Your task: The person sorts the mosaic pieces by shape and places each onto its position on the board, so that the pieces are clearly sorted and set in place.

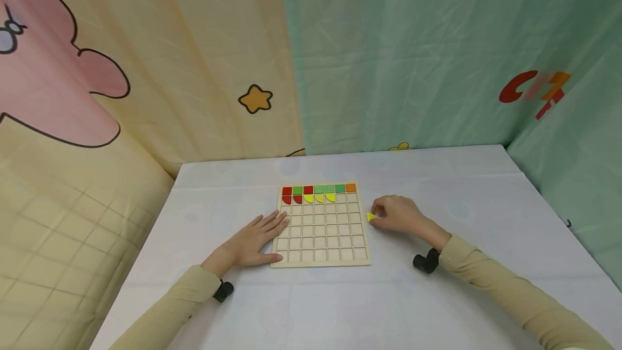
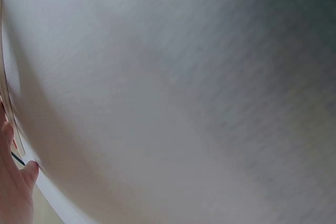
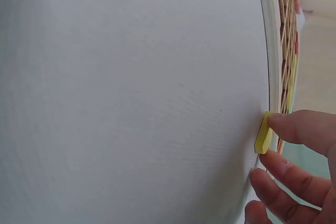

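Note:
A wooden grid board (image 1: 319, 242) lies flat on the white table. Its top row holds red, green and orange square tiles. In the second row sit red and yellow quarter-round tiles (image 1: 319, 198) from the left, followed by bare cells. My left hand (image 1: 250, 242) rests with spread fingers on the board's left edge. Just off the right edge, my right hand (image 1: 396, 214) pinches a yellow tile (image 3: 264, 134) between thumb and fingers. Only part of this yellow tile (image 1: 371, 217) shows in the head view.
The white table (image 1: 218, 188) reaches back to a patterned curtain (image 1: 223, 42). A black wrist camera (image 1: 426, 261) sits under the right wrist, another black camera (image 1: 223, 291) by the left.

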Demonstrator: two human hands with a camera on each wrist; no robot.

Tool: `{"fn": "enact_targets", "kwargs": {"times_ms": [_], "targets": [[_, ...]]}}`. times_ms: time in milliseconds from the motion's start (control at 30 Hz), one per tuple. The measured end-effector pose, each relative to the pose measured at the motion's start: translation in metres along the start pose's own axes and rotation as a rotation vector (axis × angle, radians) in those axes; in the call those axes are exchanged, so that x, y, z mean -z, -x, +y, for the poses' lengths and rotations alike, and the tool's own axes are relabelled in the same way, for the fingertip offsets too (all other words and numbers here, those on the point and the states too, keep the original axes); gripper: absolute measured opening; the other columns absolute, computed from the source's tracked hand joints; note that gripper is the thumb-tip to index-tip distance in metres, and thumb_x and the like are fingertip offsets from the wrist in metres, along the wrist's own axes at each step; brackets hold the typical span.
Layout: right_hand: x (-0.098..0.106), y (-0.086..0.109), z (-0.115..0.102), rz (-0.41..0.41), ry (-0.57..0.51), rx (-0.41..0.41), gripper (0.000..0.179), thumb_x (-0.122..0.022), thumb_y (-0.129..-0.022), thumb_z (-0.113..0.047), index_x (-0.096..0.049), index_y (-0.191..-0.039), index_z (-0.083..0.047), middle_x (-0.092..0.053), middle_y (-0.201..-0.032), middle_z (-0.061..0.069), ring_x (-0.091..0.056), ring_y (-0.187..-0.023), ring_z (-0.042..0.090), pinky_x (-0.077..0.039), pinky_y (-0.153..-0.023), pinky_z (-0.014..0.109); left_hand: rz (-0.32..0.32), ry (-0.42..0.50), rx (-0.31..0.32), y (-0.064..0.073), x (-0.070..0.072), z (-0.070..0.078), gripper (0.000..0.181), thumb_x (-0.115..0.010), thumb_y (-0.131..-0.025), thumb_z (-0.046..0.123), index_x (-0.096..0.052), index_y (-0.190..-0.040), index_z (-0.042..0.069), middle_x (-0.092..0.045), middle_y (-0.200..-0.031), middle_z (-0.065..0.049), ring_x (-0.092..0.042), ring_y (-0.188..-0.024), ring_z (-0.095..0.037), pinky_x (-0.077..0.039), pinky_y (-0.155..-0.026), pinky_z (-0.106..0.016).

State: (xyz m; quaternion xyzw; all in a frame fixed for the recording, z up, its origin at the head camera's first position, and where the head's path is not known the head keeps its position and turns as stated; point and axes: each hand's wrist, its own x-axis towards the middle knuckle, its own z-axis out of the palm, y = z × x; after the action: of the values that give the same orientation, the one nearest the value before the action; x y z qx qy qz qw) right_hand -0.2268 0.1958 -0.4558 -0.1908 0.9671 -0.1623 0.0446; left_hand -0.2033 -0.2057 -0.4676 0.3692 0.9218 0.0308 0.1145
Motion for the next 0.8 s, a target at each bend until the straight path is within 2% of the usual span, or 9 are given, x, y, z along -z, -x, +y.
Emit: {"fn": "enact_targets", "kwargs": {"times_ms": [100, 167, 300, 433, 600, 800], "targets": [[0.003, 0.000, 0.000, -0.018, -0.001, -0.027, 0.023, -0.074, -0.080, -0.035, -0.070, -0.090, -0.015, -0.060, -0.073, -0.007, -0.052, -0.064, 0.009, -0.041, -0.057, 0.026, -0.002, -0.007, 0.001, 0.000, -0.001, 0.000, 0.089, -0.044, -0.089, 0.067, -0.012, -0.156, 0.018, -0.009, -0.163, -0.001, -0.008, -0.151, -0.024, -0.016, -0.120, -0.053], [0.005, 0.000, 0.001, -0.035, -0.008, -0.007, 0.023, -0.073, -0.080, -0.031, -0.069, -0.096, -0.015, -0.061, -0.076, -0.005, -0.051, -0.064, 0.009, -0.040, -0.056, 0.025, 0.003, -0.008, -0.001, 0.000, -0.001, 0.000, 0.089, -0.045, -0.089, 0.067, -0.012, -0.156, 0.018, -0.009, -0.163, -0.001, -0.008, -0.151, -0.024, -0.016, -0.120, -0.053], [0.008, -0.001, 0.004, -0.095, -0.022, 0.098, 0.031, -0.067, -0.080, -0.014, -0.069, -0.111, -0.018, -0.061, -0.086, -0.005, -0.046, -0.064, 0.009, -0.037, -0.056, 0.023, 0.010, -0.010, -0.006, 0.000, -0.002, 0.000, 0.088, -0.045, -0.089, 0.067, -0.013, -0.156, 0.018, -0.010, -0.163, -0.001, -0.008, -0.151, -0.024, -0.016, -0.119, -0.053], [0.008, -0.001, 0.008, -0.138, -0.007, 0.190, 0.037, -0.063, -0.079, -0.006, -0.070, -0.112, -0.021, -0.060, -0.088, -0.007, -0.043, -0.065, 0.006, -0.035, -0.057, 0.021, 0.001, -0.013, -0.003, 0.000, -0.001, 0.000, 0.089, -0.045, -0.089, 0.067, -0.013, -0.156, 0.018, -0.009, -0.163, -0.001, -0.008, -0.151, -0.024, -0.016, -0.119, -0.053], [0.007, 0.000, 0.011, -0.087, 0.017, 0.180, 0.028, -0.067, -0.079, -0.009, -0.072, -0.105, -0.019, -0.061, -0.088, -0.006, -0.044, -0.061, 0.005, -0.037, -0.056, 0.021, 0.012, -0.009, -0.008, 0.000, -0.001, 0.000, 0.088, -0.045, -0.089, 0.067, -0.013, -0.156, 0.018, -0.010, -0.163, -0.001, -0.009, -0.151, -0.024, -0.017, -0.119, -0.053], [0.010, 0.005, 0.012, -0.032, 0.064, 0.141, 0.018, -0.073, -0.079, -0.018, -0.073, -0.097, -0.018, -0.062, -0.084, -0.007, -0.050, -0.066, 0.006, -0.042, -0.058, 0.023, 0.011, -0.010, -0.003, 0.000, -0.001, 0.000, 0.089, -0.044, -0.089, 0.067, -0.013, -0.156, 0.018, -0.009, -0.163, -0.001, -0.008, -0.151, -0.024, -0.016, -0.120, -0.052]]}}
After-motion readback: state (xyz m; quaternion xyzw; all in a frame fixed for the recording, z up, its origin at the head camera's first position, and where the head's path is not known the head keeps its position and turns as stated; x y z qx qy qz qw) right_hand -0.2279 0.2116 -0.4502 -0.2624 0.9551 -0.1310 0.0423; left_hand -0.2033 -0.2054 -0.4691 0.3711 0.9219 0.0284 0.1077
